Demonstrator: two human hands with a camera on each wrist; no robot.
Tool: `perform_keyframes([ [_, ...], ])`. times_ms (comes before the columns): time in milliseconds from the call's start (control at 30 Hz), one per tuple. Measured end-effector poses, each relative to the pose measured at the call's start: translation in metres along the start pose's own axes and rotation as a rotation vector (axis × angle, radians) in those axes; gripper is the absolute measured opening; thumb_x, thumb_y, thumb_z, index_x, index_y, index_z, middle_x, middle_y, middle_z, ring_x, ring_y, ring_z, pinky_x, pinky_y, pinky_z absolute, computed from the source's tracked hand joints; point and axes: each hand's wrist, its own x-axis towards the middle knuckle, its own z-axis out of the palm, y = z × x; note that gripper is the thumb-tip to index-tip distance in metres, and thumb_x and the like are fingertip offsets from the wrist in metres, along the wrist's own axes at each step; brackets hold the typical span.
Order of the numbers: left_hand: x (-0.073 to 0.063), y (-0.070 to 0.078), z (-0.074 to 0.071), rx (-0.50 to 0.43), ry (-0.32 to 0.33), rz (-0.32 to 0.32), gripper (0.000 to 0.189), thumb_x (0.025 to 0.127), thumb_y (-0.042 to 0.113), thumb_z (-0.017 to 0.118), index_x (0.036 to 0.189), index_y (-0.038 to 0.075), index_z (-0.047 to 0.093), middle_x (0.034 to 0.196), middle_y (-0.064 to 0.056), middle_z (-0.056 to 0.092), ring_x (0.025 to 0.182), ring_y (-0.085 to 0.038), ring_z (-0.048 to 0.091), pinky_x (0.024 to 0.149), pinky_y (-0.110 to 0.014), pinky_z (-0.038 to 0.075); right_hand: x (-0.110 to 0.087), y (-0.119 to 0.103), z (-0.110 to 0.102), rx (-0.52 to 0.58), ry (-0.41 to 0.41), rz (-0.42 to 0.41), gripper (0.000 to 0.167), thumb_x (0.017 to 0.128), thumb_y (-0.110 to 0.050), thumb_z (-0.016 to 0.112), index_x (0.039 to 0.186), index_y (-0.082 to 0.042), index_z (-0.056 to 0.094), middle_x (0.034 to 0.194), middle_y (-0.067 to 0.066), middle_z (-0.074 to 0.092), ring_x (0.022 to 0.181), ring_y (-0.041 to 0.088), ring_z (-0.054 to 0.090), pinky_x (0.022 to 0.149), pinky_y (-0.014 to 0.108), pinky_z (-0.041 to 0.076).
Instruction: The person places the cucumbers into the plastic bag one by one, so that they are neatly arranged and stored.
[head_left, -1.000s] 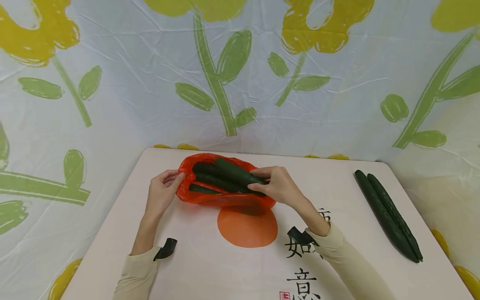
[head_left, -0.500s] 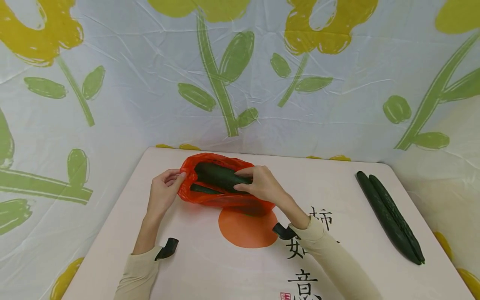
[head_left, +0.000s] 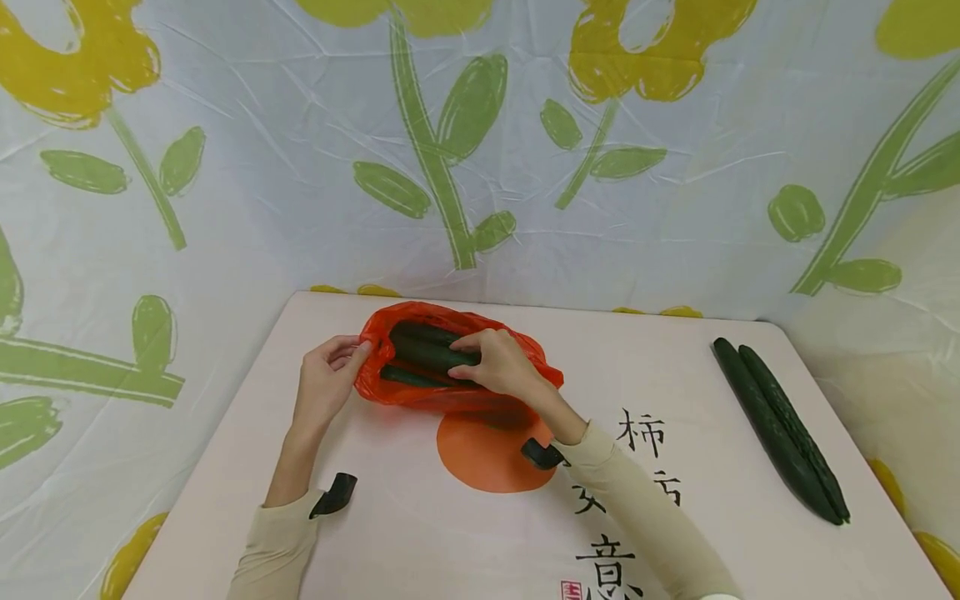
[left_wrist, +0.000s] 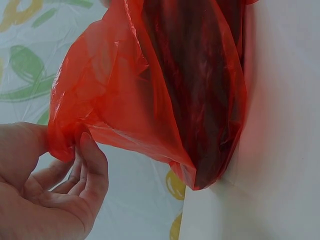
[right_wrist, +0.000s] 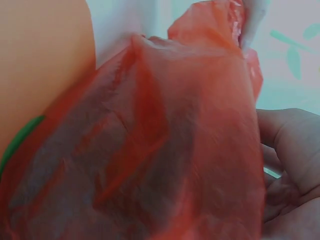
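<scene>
A red plastic bag [head_left: 420, 402] lies on its side on the table with its mouth spread, and several dark green cucumbers [head_left: 422, 350] are inside. At the bag's left end my left hand [head_left: 324, 383] pinches the rim, and in the left wrist view thumb and fingers [left_wrist: 92, 160] nip the thin film. My right hand [head_left: 501, 367] reaches into the mouth from the right and grips a cucumber, thumb on the near side and fingers on the far side. In the right wrist view the bag [right_wrist: 165, 130] covers the cucumbers and part of the hand.
Two more cucumbers [head_left: 780, 433] lie side by side near the right edge of the pale table [head_left: 420, 533]. An orange disc and black characters are printed on the tabletop. Flower-patterned sheeting [head_left: 285, 183] stands behind and at both sides.
My right hand has moved left and deeper over the bag, carrying the cucumber in among the others. The bag's right rim now shows beyond the wrist. My left hand keeps its pinch.
</scene>
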Motion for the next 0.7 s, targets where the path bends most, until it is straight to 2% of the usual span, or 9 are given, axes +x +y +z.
perform_keyframes([
  [167, 0.003, -0.003, 0.002, 0.019, 0.013, 0.024, 0.037, 0.102, 0.029, 0.066, 0.123, -0.001, 0.07, 0.11, -0.02, 0.071, 0.091, -0.017, 0.07, 0.078, -0.012, 0.053, 0.008, 0.002, 0.009, -0.001, 0.0, -0.014, 0.036, 0.085, -0.017, 0.086, 0.117, -0.004, 0.076, 0.114, 0.012, 0.076, 0.106, 0.025, 0.071, 0.092, 0.038, 0.057],
  [267, 0.003, -0.003, 0.002, 0.028, 0.022, 0.038, 0.034, 0.103, 0.028, 0.065, 0.122, 0.001, 0.07, 0.108, -0.018, 0.072, 0.086, -0.013, 0.069, 0.075, -0.015, 0.055, 0.012, 0.003, 0.014, -0.004, -0.002, -0.013, 0.035, 0.086, -0.016, 0.085, 0.117, -0.004, 0.076, 0.113, 0.011, 0.076, 0.105, 0.024, 0.071, 0.093, 0.038, 0.056],
  [433, 0.001, -0.002, 0.001, 0.032, 0.029, 0.05, 0.032, 0.103, 0.028, 0.065, 0.121, 0.002, 0.071, 0.108, -0.016, 0.072, 0.085, -0.013, 0.068, 0.073, -0.016, 0.056, 0.018, 0.003, 0.022, -0.009, 0.004, -0.01, 0.034, 0.085, -0.013, 0.085, 0.116, -0.003, 0.075, 0.113, 0.011, 0.076, 0.103, 0.023, 0.071, 0.093, 0.038, 0.056],
  [700, 0.002, -0.001, 0.001, -0.012, 0.013, 0.05, 0.034, 0.102, 0.028, 0.066, 0.12, 0.0, 0.071, 0.108, -0.019, 0.072, 0.083, -0.009, 0.068, 0.073, -0.016, 0.056, 0.016, 0.006, 0.031, -0.021, -0.064, 0.003, 0.033, 0.089, -0.016, 0.082, 0.119, -0.003, 0.074, 0.116, 0.011, 0.074, 0.107, 0.025, 0.069, 0.096, 0.04, 0.055],
])
